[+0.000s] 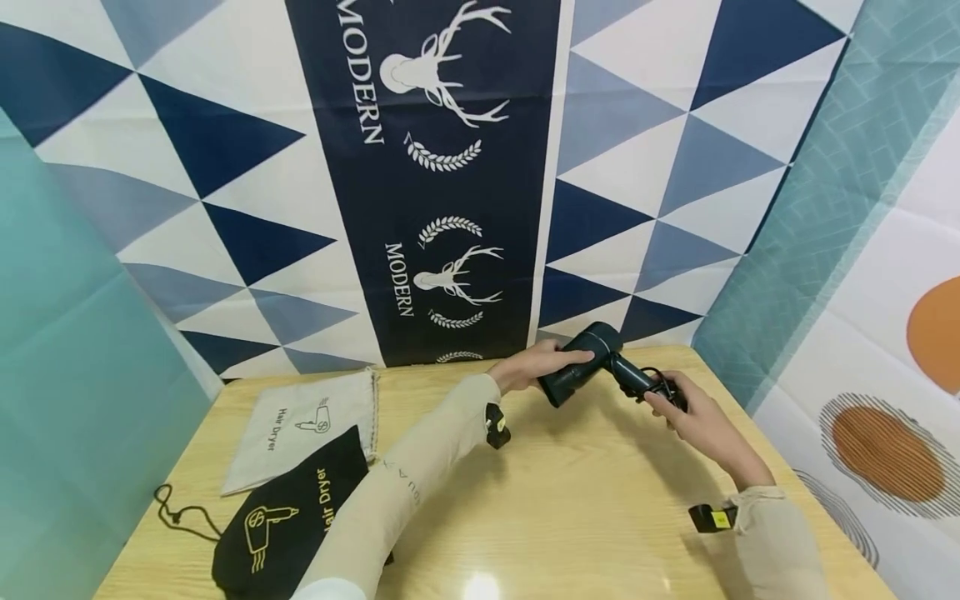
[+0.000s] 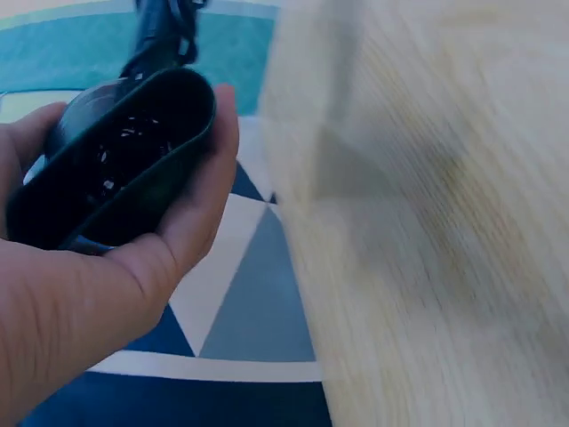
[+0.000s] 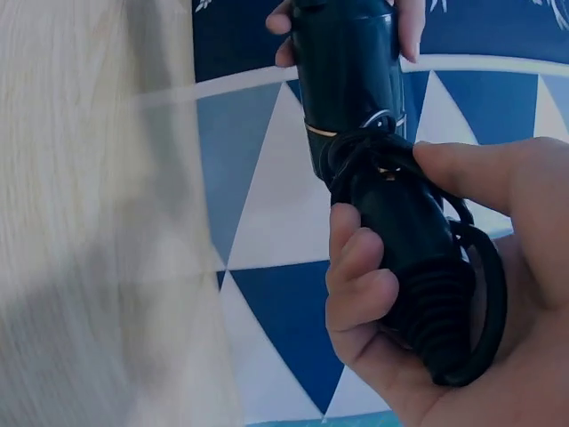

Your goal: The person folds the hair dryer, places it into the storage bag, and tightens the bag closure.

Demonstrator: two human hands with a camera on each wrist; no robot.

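Observation:
A dark hair dryer (image 1: 602, 340) is held up over the back right of the table, tilted, with its handle toward the right. My left hand (image 1: 538, 365) grips the barrel near the nozzle; the left wrist view shows the flattened nozzle opening (image 2: 133, 169) between thumb and fingers. Around the handle (image 3: 404, 218) curl the fingers of my right hand (image 1: 701, 421), with the thumb on the other side. The black cord (image 3: 494, 294) is wound about the handle and loops beneath my right palm. The plug is not visible.
On the table's (image 1: 570, 517) left lie a white drawstring bag (image 1: 258, 442) and, partly over it, a black bag (image 1: 300, 492), both printed "Hair Dryer". The black bag's string trails left. A patterned backdrop (image 1: 465, 192) rises behind the table, with side walls at left and right.

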